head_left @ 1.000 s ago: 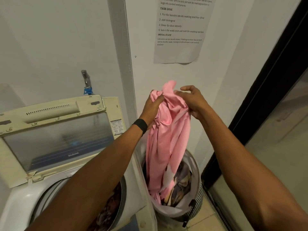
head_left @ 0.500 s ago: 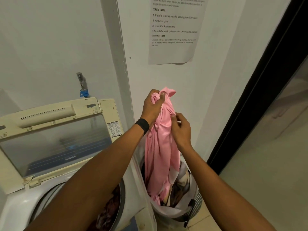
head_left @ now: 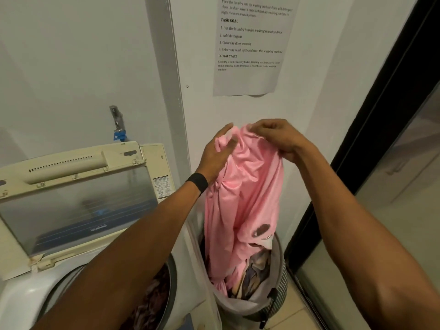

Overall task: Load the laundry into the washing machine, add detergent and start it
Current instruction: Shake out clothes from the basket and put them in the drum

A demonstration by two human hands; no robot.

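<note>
A pink garment [head_left: 245, 201] hangs from both hands above the laundry basket [head_left: 278, 303], its lower end still down among the other clothes there. My left hand [head_left: 214, 156] grips its upper left edge, and my right hand [head_left: 278, 136] pinches the top edge just to the right. The top-loading washing machine [head_left: 28, 296] stands at lower left with its lid [head_left: 78, 198] raised. Dark clothes [head_left: 154, 303] lie in the drum, partly hidden behind my left forearm.
A tap [head_left: 116, 120] with a blue fitting sticks out of the wall behind the machine. A printed task sheet [head_left: 250, 46] hangs on the wall above the basket. A dark door frame [head_left: 371, 129] and glass panel close off the right side.
My right hand has risen from halfway down the pink garment to its top edge. The garment is now spread wider between both hands and lifted slightly higher.
</note>
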